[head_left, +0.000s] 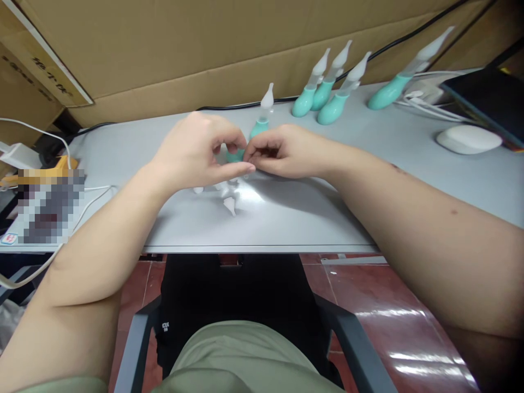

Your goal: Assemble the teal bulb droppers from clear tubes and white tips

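At the far left a white adapter and its cords lie on the tabletop, well clear of the work. The left hand is curled, its fingers pinched narrow against a teal bulb, probably to steady it. Just below lie loose white tips, kept within easy reach. One upright teal piece with a white nozzle rises behind the hands. The right hand meets the left, fingers closed on the same bulb. Further right, four finished teal pieces stand along the cardboard wall; a white mouse sits apart.
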`<state>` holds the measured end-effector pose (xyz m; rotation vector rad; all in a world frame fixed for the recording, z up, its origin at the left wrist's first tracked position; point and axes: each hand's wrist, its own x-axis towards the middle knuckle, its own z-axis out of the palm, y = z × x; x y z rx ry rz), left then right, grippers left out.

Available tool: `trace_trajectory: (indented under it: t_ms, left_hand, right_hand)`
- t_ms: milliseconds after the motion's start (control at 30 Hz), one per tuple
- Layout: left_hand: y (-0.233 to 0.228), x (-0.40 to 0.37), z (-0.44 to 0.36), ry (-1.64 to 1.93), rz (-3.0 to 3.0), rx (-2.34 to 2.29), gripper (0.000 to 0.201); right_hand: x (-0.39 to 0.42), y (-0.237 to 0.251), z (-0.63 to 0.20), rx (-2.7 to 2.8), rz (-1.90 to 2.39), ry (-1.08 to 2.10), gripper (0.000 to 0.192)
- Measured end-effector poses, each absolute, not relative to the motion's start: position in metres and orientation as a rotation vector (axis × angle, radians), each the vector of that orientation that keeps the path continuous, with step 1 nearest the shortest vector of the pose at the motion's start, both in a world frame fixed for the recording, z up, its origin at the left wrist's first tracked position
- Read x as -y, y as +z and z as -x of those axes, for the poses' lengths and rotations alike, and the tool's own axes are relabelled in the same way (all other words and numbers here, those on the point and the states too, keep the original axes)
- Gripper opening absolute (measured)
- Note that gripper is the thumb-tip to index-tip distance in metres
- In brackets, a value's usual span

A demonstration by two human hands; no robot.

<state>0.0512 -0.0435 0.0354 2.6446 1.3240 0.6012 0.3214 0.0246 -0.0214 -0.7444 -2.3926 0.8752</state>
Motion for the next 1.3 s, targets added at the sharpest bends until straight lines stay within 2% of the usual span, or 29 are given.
trace_trajectory:
  t_ms: [133, 300, 533, 633, 733, 867, 1033, 1133, 1200, 1300]
  left_hand:
    - [0.041, 0.050, -0.051, 0.671, -2.711, -1.136, 0.032]
    - [0.046, 0.060, -0.052, 0.098, -2.725, -1.052, 0.009]
    - [0.044, 0.072, -0.065, -0.267, -2.599, -1.227, 0.032]
    - [0.043, 0.073, -0.068, -0.329, -2.617, -1.265, 0.034]
    - [0.041, 0.070, -0.066, -0.185, -2.653, -1.187, 0.026]
    - [0.038, 0.068, -0.064, 0.324, -2.665, -1.080, 0.007]
    - [0.033, 0.071, -0.070, 0.783, -2.366, -1.176, 0.010]
    - [0.021, 0.062, -0.073, 0.951, -2.229, -1.206, 0.020]
    - [0.009, 0.052, -0.073, 1.087, -2.225, -1.186, 0.025]
    - [-0.005, 0.037, -0.071, 1.241, -2.342, -1.188, 0.018]
  right_hand:
    - [-0.024, -0.021, -0.321, 2.343, 0.780, 0.843, 0.007]
    - [-0.023, -0.021, -0.321, 2.301, 0.794, 0.865, 0.007]
    - [-0.023, -0.023, -0.320, 2.294, 0.770, 0.901, 0.008]
    - [-0.022, -0.023, -0.320, 2.290, 0.779, 0.918, 0.006]
    - [-0.020, -0.022, -0.320, 2.212, 0.750, 1.006, 0.002]
    - [-0.016, -0.017, -0.319, 2.066, 0.697, 1.148, 0.020]
    - [-0.014, -0.013, -0.314, 1.870, 0.586, 1.328, 0.056]
    - [-0.016, -0.018, -0.310, 1.741, 0.504, 1.434, 0.074]
    - [-0.018, -0.022, -0.306, 1.714, 0.484, 1.419, 0.081]
    - [-0.018, -0.025, -0.302, 1.688, 0.502, 1.360, 0.079]
